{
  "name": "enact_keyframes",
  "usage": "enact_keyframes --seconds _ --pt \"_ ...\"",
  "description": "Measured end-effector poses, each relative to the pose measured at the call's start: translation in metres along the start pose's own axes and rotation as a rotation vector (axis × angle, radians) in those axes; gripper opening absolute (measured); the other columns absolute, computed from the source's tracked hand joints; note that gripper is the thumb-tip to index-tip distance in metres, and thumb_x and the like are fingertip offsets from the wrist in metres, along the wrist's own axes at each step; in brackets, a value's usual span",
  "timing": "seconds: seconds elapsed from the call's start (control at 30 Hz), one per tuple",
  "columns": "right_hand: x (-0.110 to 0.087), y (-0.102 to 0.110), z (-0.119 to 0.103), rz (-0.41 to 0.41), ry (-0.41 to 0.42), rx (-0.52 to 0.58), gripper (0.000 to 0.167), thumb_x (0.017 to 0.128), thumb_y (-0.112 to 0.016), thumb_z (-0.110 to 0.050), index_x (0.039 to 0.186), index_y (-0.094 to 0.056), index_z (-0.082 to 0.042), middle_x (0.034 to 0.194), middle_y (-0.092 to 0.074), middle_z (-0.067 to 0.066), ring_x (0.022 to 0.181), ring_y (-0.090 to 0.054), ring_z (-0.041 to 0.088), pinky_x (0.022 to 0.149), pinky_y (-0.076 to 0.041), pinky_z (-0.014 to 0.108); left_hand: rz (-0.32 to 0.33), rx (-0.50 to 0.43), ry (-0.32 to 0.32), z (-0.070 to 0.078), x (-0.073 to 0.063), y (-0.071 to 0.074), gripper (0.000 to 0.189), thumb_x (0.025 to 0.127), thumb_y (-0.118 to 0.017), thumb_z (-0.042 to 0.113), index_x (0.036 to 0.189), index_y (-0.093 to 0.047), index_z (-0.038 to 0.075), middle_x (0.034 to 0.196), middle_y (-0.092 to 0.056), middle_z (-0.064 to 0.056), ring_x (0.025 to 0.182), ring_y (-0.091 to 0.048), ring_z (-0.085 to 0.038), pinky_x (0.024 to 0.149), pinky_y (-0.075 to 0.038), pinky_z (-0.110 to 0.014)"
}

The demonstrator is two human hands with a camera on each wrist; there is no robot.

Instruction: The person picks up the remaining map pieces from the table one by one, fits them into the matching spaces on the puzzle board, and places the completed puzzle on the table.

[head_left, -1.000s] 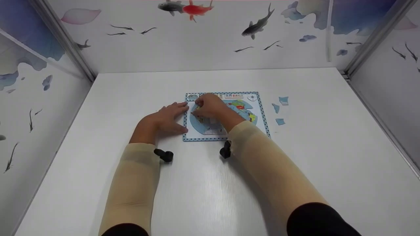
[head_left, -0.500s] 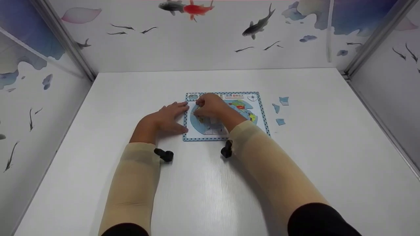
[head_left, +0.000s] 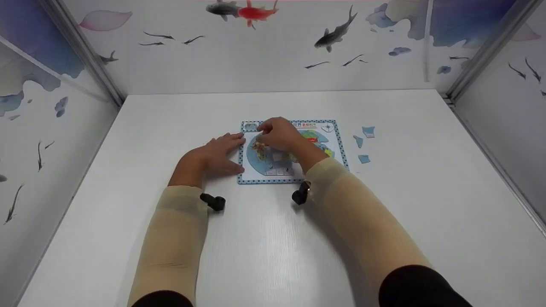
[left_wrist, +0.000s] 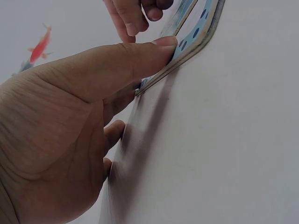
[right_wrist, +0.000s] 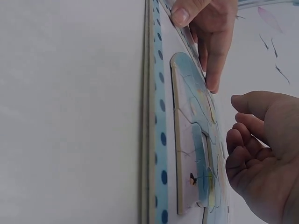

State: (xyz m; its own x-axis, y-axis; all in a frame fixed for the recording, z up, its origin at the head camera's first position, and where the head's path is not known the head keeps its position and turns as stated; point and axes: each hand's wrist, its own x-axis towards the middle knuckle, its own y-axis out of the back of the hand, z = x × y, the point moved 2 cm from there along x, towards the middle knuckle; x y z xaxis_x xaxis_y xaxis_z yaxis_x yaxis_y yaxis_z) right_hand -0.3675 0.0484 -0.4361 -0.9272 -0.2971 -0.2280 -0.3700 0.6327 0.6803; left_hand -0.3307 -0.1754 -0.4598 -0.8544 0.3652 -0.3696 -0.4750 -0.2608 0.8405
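Resting beside the left edge of a world-map jigsaw board, the left hand lies with fingers spread and its thumb on the dotted border. The board sits flat around the middle of the white table. Above its left half is the right hand, fingers loosely curled, seemingly released. Three light-blue puzzle pieces lie right of the board, the far two just beside each other.

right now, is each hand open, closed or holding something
Left hand: open, touching the puzzle board.
Right hand: closed, curled, no piece visible in it.
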Motion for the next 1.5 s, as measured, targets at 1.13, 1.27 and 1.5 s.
enact_keyframes --seconds 1.13,1.27,1.5 --pt "-0.102 0.125 0.062 0.222 0.059 0.062 0.041 0.104 -0.069 -0.042 0.142 -0.069 -0.026 0.131 -0.065 0.005 0.111 -0.06 0.025 0.091 -0.059 0.034 -0.004 -0.022 0.002 0.0 0.0 -0.001 0.102 0.09 -0.081 0.05 0.171 -0.021 0.04 0.183 -0.008 0.012 0.172 0.003 -0.027 0.138 -0.002 -0.061" --pt "-0.108 0.132 0.072 0.221 0.03 0.054 0.042 0.104 -0.069 -0.044 0.143 -0.068 -0.027 0.132 -0.065 0.006 0.112 -0.061 0.025 0.091 -0.059 0.035 -0.01 -0.024 0.001 -0.001 0.0 -0.002 0.103 0.089 -0.081 0.051 0.171 -0.02 0.04 0.183 -0.007 0.011 0.172 0.003 -0.027 0.138 -0.002 -0.061" --pt "-0.122 0.147 0.097 0.197 -0.023 -0.003 0.043 0.103 -0.07 -0.048 0.142 -0.068 -0.029 0.131 -0.064 0.006 0.11 -0.059 0.027 0.083 -0.056 0.03 -0.006 -0.028 0.0 -0.003 0.001 0.0 0.101 0.09 -0.08 0.052 0.171 -0.02 0.043 0.183 -0.007 0.012 0.172 0.004 -0.029 0.137 -0.003 -0.063"
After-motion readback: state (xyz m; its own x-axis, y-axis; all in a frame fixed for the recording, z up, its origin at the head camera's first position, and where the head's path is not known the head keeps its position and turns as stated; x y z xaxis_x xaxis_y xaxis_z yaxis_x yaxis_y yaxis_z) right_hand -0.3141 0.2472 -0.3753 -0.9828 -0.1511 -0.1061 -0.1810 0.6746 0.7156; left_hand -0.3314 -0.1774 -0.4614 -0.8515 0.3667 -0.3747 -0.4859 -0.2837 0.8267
